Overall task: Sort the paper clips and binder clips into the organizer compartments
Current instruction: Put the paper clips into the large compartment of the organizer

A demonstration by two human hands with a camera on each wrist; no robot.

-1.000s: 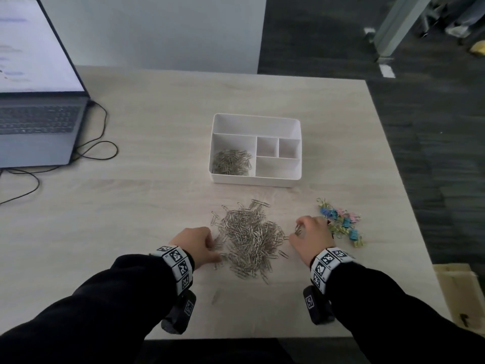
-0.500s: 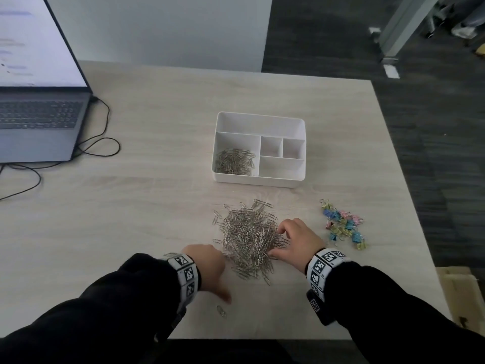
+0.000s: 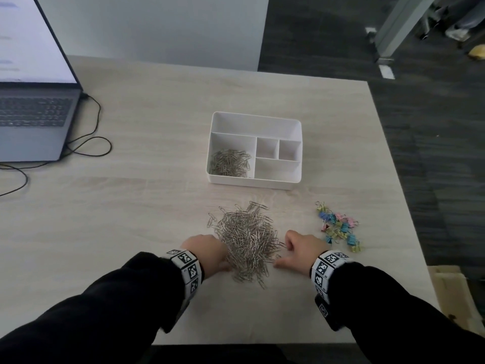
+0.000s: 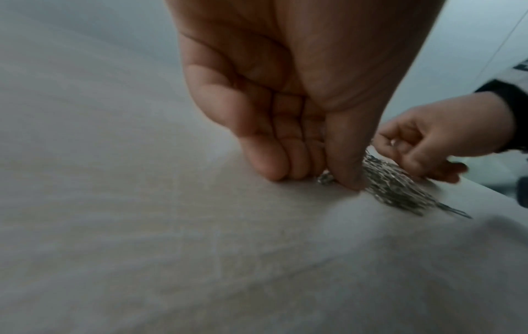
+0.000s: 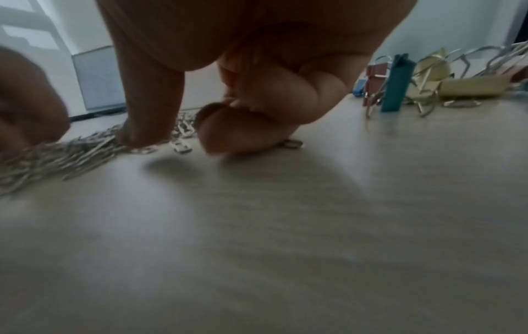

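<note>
A heap of silver paper clips [image 3: 246,240] lies on the table in front of the white organizer [image 3: 296,156], whose near-left compartment holds more paper clips [image 3: 231,162]. My left hand [image 3: 220,261] is at the heap's left edge; in the left wrist view its thumb and fingers [image 4: 274,162] pinch a paper clip [image 4: 325,179] against the table. My right hand [image 3: 284,254] is at the heap's right edge, fingers curled over clips and thumb [image 5: 148,128] on the table. Coloured binder clips [image 3: 338,227] lie just right of it.
An open laptop [image 3: 31,119] with black cables [image 3: 89,145] sits at the table's far left. The table's right edge and a cardboard box [image 3: 456,292] on the floor lie beyond the binder clips. The organizer's other compartments hold nothing.
My left hand reached back to a stray clip near the table's front edge and has returned to the heap's left side. My right hand slid off the heap to its right edge.
</note>
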